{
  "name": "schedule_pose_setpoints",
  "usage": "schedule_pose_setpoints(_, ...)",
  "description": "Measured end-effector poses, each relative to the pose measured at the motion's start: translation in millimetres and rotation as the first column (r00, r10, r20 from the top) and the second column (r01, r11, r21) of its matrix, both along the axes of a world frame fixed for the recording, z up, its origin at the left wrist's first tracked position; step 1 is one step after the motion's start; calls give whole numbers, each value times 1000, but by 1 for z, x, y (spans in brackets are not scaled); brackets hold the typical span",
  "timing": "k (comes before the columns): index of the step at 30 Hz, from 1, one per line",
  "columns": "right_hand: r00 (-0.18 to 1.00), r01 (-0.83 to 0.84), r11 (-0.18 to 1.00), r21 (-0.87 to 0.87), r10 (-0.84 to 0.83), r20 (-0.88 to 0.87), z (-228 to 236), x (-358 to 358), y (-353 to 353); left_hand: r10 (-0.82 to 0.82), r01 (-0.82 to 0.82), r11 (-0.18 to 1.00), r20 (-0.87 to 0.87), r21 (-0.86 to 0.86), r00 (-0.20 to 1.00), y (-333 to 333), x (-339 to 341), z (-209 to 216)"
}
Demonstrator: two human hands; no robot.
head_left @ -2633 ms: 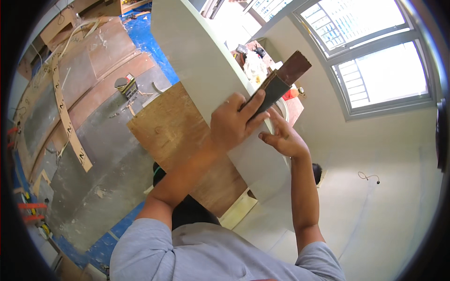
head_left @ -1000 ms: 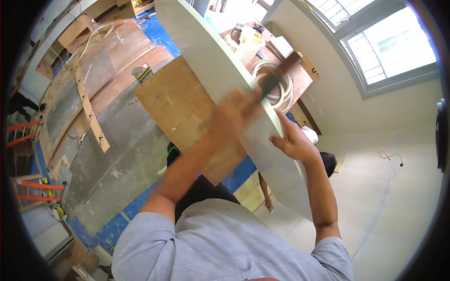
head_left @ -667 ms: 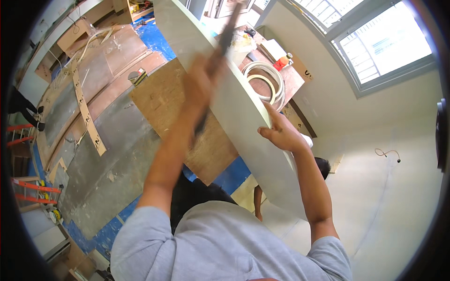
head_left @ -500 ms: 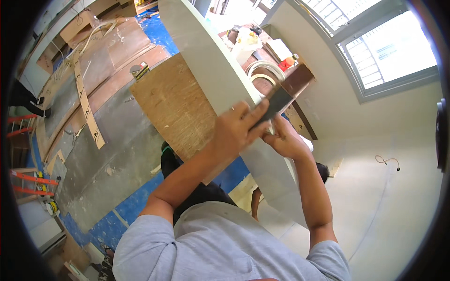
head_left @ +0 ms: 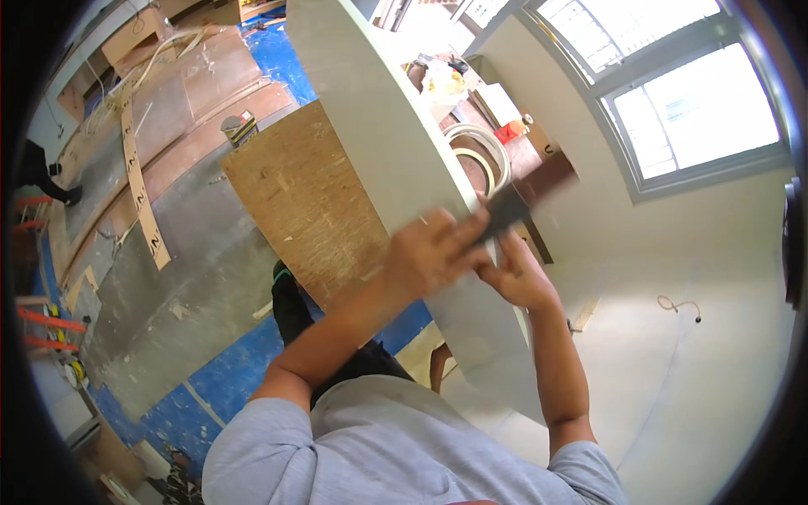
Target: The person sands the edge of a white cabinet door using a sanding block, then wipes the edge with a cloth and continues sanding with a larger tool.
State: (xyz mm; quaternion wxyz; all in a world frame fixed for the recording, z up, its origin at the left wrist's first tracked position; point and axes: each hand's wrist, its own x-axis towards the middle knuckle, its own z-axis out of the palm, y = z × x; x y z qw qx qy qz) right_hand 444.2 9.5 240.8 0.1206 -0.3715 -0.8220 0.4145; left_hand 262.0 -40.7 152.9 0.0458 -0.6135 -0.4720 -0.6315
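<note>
My left hand (head_left: 433, 248) is closed around a sanding block (head_left: 509, 209), dark grey near my fingers and reddish brown at its far end. The block is slightly blurred and lies slantwise across the top edge of a long pale panel (head_left: 362, 109). Just below it, my right hand (head_left: 523, 276) is at the panel's edge with thumb and forefinger apart. Its fingertips come close to the block's underside; whether they touch it is unclear, and its other fingers are partly hidden.
A plywood sheet (head_left: 303, 194) lies left of the panel, with a tin (head_left: 240, 128) at its corner. Beyond the panel are white coiled strips (head_left: 497, 143) and an orange bottle (head_left: 512, 130). Another person's dark leg (head_left: 38, 172) shows far left, and an arm (head_left: 439, 366) below the panel.
The block and both my hands sit slightly lower and farther right in the picture, while the view itself has shifted a little. Dark hair beyond the panel is out of sight now.
</note>
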Motion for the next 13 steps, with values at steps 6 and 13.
schedule_pose_setpoints(6, 1000, -4, 997, -78, 4, 3, 18, -9, 3, 181, -177, 979, 40, -101, 983, 83, -65, -1)
schedule_pose_setpoints(13, 995, 41, 978, -206, -59, -84, 14, -14, 3, 291, -247, 948, 233, -199, 928, 141, -160, 12)
